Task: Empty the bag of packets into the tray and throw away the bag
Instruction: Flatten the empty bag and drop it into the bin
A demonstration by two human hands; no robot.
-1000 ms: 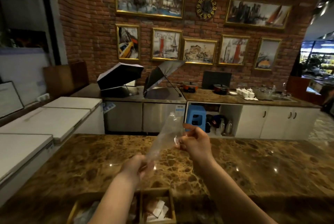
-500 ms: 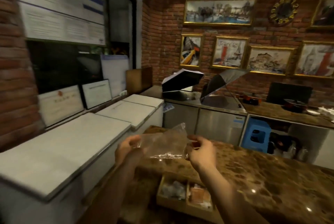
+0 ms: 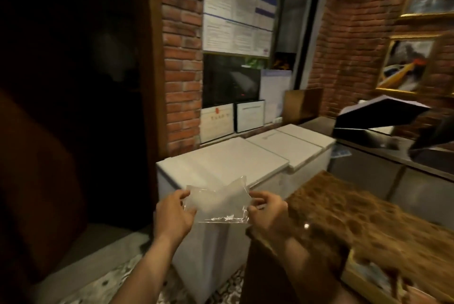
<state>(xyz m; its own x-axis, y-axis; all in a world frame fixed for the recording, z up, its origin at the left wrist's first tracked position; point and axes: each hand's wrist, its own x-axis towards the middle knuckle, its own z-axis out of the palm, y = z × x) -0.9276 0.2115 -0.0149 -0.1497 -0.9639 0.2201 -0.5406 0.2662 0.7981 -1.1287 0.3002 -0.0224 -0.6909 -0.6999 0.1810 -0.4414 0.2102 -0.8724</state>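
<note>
At frame centre | we pinch the empty bag (image 3: 218,202) with left hand (image 3: 175,213) and right hand (image 3: 266,210) | view has swung left off the desk (image 3: 356,208) | tray (image 3: 368,271) filled, bin next

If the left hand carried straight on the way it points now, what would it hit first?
Probably the white chest freezer just beyond the left hand, which grips the clear bag with the right hand; depth is uncertain.

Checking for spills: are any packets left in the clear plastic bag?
No, the clear plastic bag looks empty and flat between both hands.
</note>
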